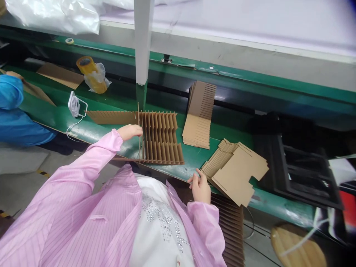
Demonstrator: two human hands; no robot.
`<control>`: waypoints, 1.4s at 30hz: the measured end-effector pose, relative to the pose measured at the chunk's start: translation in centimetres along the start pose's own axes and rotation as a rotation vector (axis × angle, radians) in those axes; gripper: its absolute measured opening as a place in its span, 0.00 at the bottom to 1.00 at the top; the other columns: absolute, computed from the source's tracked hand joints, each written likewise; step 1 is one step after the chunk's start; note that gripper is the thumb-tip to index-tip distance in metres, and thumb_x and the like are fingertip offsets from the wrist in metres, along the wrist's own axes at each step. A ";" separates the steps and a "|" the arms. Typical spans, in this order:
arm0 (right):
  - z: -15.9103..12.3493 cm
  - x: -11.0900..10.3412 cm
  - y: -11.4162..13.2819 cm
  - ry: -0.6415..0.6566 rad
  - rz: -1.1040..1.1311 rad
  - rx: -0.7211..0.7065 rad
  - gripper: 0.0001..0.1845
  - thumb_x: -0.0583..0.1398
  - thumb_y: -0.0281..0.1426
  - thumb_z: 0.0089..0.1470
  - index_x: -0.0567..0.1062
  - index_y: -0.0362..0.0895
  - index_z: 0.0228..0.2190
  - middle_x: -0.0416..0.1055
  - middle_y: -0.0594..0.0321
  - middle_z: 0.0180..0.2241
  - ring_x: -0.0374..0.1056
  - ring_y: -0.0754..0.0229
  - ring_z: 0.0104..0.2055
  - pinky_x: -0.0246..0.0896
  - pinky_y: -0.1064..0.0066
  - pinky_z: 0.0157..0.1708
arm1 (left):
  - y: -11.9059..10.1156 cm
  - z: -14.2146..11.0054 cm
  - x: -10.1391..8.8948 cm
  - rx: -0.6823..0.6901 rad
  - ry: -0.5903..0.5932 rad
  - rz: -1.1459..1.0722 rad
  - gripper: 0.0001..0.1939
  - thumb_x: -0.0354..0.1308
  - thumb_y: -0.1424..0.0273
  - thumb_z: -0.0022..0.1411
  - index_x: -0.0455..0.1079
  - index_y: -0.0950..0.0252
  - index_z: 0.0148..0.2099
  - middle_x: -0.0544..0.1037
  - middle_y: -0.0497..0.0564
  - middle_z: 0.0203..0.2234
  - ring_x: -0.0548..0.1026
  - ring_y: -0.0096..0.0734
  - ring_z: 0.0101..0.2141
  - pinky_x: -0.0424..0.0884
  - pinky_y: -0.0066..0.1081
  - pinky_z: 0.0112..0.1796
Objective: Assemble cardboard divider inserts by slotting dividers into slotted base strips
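Observation:
My left hand (130,131) pinches an upright cardboard strip (138,133) at the left end of a cardboard divider grid (161,138) standing on the green conveyor table (200,154). My right hand (200,187) touches the near corner of a stack of flat notched cardboard cards (236,170) at the table's front edge, fingers curled on its edge. A long slotted strip (111,116) runs left from the grid.
A fanned pile of slotted strips (199,115) lies behind the grid. A small white fan (74,105), tape rolls in plastic (93,74) and a cardboard sheet (59,74) sit to the left. A person's blue sleeve (13,111) is at far left. A black tray (300,167) lies right.

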State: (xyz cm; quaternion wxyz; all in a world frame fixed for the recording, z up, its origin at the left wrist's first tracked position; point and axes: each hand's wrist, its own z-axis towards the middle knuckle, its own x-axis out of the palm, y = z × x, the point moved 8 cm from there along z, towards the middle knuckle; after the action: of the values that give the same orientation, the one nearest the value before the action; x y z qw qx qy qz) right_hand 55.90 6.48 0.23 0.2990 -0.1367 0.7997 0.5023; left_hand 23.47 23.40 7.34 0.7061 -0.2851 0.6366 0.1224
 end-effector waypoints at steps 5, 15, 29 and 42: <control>-0.2 1.6 0.0 0.046 -0.001 -0.037 0.38 0.46 0.54 0.54 0.65 0.39 0.54 0.74 0.62 0.26 0.63 0.62 0.20 0.59 0.67 0.29 | 0.3 0.4 0.0 0.030 0.005 -0.022 0.09 0.52 0.80 0.61 0.72 0.65 0.33 0.76 0.52 0.31 0.73 0.31 0.35 0.67 0.28 0.36; 1.2 1.3 -0.7 0.073 -0.040 -0.024 0.31 0.47 0.47 0.57 0.66 0.42 0.54 0.75 0.62 0.28 0.66 0.62 0.21 0.61 0.67 0.31 | 0.9 0.3 -2.1 -0.056 0.043 0.131 0.09 0.51 0.80 0.60 0.71 0.65 0.34 0.75 0.52 0.32 0.73 0.31 0.35 0.67 0.29 0.35; 0.9 2.1 0.9 0.121 -0.134 0.001 0.26 0.47 0.41 0.59 0.66 0.43 0.54 0.76 0.63 0.30 0.67 0.63 0.21 0.58 0.69 0.30 | 1.3 0.6 -3.0 -0.064 0.054 -0.008 0.08 0.52 0.79 0.59 0.71 0.64 0.32 0.75 0.49 0.31 0.73 0.29 0.33 0.67 0.27 0.35; 1.3 2.7 2.4 0.095 -0.084 -0.103 0.29 0.46 0.45 0.58 0.66 0.42 0.54 0.76 0.60 0.30 0.67 0.61 0.23 0.59 0.67 0.30 | 0.9 0.3 -0.1 -0.148 0.064 0.009 0.12 0.49 0.84 0.57 0.71 0.66 0.31 0.74 0.49 0.29 0.71 0.27 0.29 0.65 0.26 0.32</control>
State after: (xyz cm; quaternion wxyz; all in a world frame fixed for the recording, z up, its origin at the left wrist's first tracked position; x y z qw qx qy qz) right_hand 53.03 8.96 -0.10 0.2742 -0.2090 0.7797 0.5227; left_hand 23.18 24.31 7.20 0.6616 -0.3375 0.6494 0.1629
